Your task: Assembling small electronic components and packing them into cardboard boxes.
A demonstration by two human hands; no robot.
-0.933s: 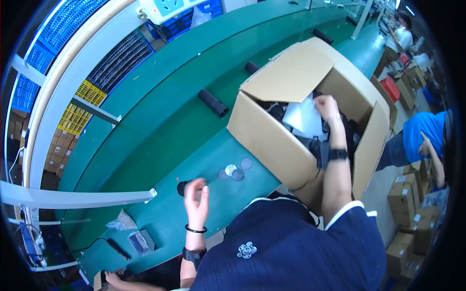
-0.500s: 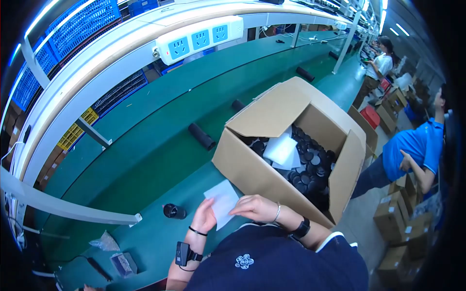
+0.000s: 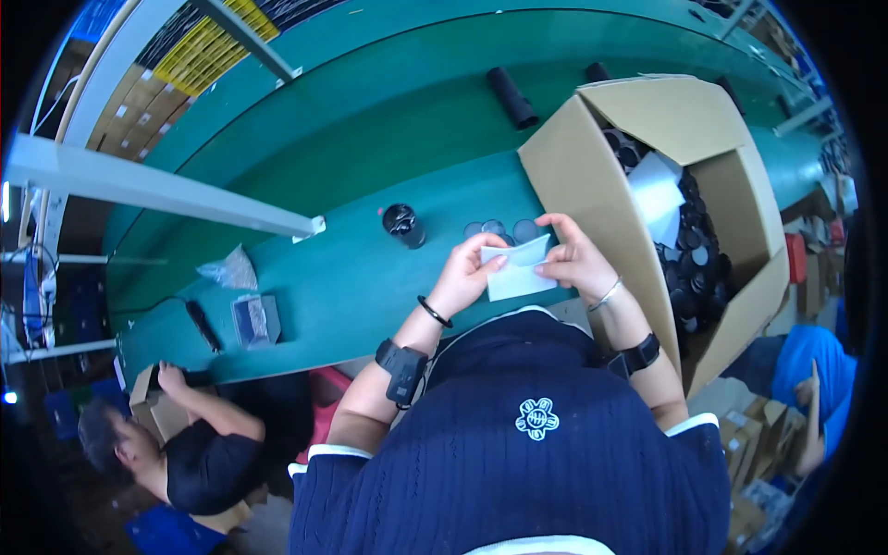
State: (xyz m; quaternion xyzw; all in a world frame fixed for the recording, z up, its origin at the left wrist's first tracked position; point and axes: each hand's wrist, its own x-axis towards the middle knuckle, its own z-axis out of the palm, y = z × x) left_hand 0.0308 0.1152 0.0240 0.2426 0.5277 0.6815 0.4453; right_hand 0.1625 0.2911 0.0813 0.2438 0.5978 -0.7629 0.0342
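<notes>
Open brown cardboard box at bench's right end; small clear plastic bag near its left front edge.

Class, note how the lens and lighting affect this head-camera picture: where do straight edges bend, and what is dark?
Head view: the white rail and green table edge curve toward the rim; corners are black; the cardboard box is evenly lit.

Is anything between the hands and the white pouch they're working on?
No. Both the left hand and right hand already grip the pouch by its side edges, above the green table. The cardboard box stands just to the right, clear of it.
</notes>
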